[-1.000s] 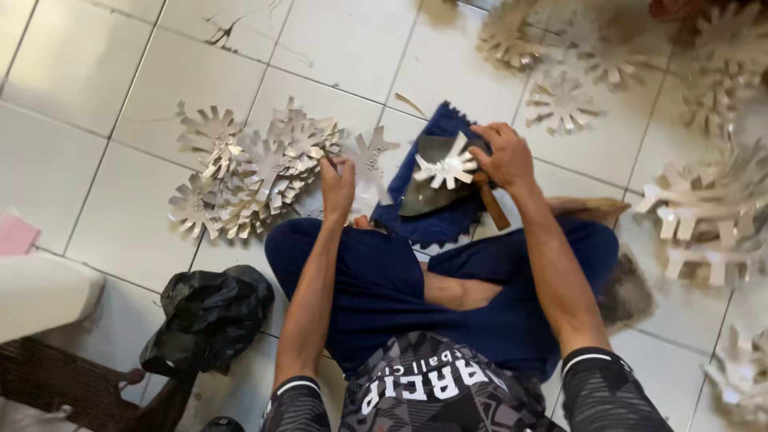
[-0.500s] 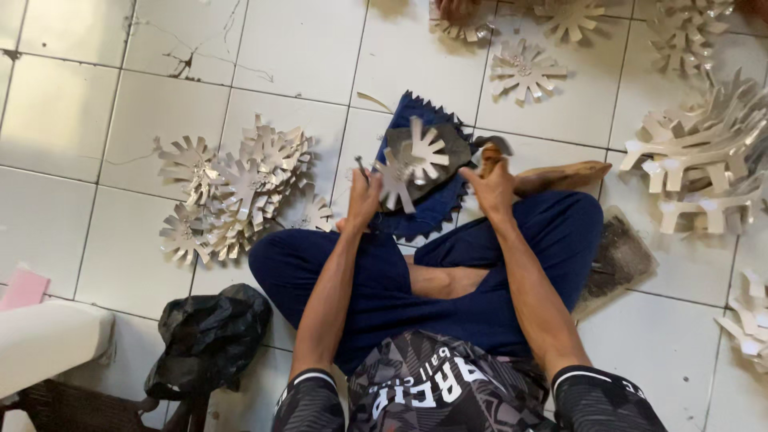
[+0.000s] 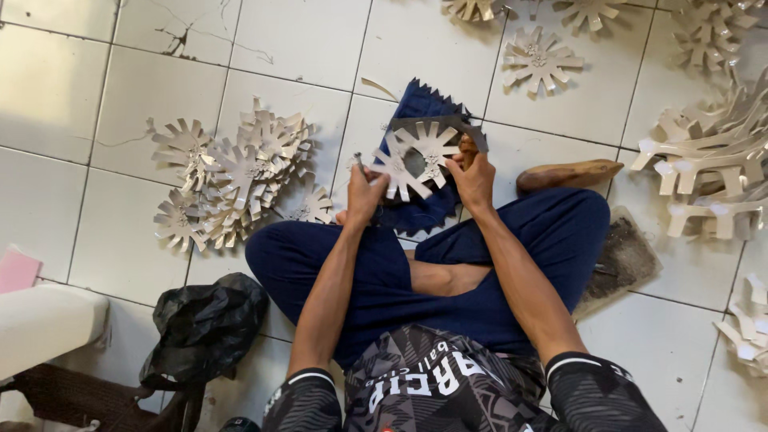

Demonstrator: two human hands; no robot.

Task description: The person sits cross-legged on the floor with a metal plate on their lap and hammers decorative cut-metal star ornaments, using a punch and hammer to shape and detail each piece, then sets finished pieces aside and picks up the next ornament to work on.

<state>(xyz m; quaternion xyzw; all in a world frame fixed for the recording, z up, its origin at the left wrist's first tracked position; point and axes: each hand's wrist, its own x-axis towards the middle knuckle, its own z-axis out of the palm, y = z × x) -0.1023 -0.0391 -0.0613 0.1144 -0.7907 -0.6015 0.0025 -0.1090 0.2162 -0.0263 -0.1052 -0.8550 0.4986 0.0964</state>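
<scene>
Where a second ago the left hand (image 3: 364, 194) reached out toward the heap at the person's left, it now sits drawn in beside the right hand (image 3: 475, 180), both meeting over the blue cloth (image 3: 422, 210) in front of the crossed legs.

Item, in hand: one pale star-shaped cutout (image 3: 416, 156), flat, many-armed, with a round hole at its centre. Position: held up between the two hands, over the cloth. The right hand is clamped on its right edge; the left hand is closed on a thin tool, with the cutout's left arms touching its fingers. A dark angled strip (image 3: 444, 126) lies along the cutout's top.

Item, heap of like cutouts (image 3: 228, 172): on the floor tiles (image 3: 104, 104), left of the knees, apart from the hands.

Item, further cutouts (image 3: 542, 60): scattered at top; larger white branched pieces (image 3: 712, 172) stacked at right.

Item, wooden form (image 3: 568, 174): beside the right knee.

Item, black bag (image 3: 204, 324): lower left.

Reading: the shift suggests a fresh piece has been brought from the heap for working.
</scene>
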